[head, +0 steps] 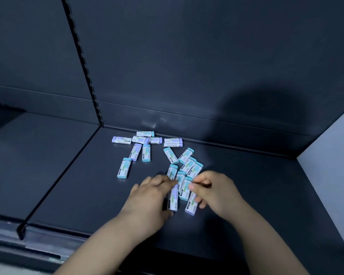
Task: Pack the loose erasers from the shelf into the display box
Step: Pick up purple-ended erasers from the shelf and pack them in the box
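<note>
Both hands are working the near cluster of erasers (171,155) on the shelf (77,185).
Right hand (216,192) is pinching erasers; left hand (149,197) is touching one, grip unclear through blur; others are lying scattered behind.

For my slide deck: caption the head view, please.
A person's left hand and right hand reach into loose erasers scattered on a dark shelf.
</note>
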A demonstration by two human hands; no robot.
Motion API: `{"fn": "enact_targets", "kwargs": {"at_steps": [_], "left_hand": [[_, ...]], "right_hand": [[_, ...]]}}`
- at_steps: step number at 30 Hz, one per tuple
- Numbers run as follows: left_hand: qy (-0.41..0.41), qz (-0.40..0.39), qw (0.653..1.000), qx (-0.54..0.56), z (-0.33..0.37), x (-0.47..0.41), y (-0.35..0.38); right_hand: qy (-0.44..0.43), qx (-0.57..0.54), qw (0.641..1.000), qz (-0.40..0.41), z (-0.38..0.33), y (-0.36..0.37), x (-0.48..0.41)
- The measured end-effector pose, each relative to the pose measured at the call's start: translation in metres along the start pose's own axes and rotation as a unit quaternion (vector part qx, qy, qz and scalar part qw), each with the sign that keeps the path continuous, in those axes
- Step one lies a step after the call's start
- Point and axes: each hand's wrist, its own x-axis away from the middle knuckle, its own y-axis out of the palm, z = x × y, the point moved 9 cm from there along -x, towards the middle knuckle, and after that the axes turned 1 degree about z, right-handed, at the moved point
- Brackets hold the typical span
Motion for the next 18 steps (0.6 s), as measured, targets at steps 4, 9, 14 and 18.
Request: {"fn": "enact_targets", "kwargs": {"at_steps": [4, 9, 14, 18], "left_hand": [[0.007, -0.02, 1.0, 0.006, -0.006, 0.0, 0.002], [0.02, -0.031, 0.999, -0.018, -0.001, -0.002, 0.002], [0.028, 0.002, 0.999, 0.022, 0.002, -0.003, -0.007], [0.037, 0.046, 0.996, 0.066, 0.002, 0.003, -0.026]], "right_hand": [[-0.04, 0.164, 0.982, -0.086, 0.012, 0.004, 0.006], [-0.078, 0.254, 0.962, -0.068, 0.009, 0.016, 0.013], [-0.13, 0.194, 0.972, -0.023, 0.002, 0.011, 0.018], [-0.16, 0.09, 0.983, 0.001, -0.02, 0.005, 0.022]]}}
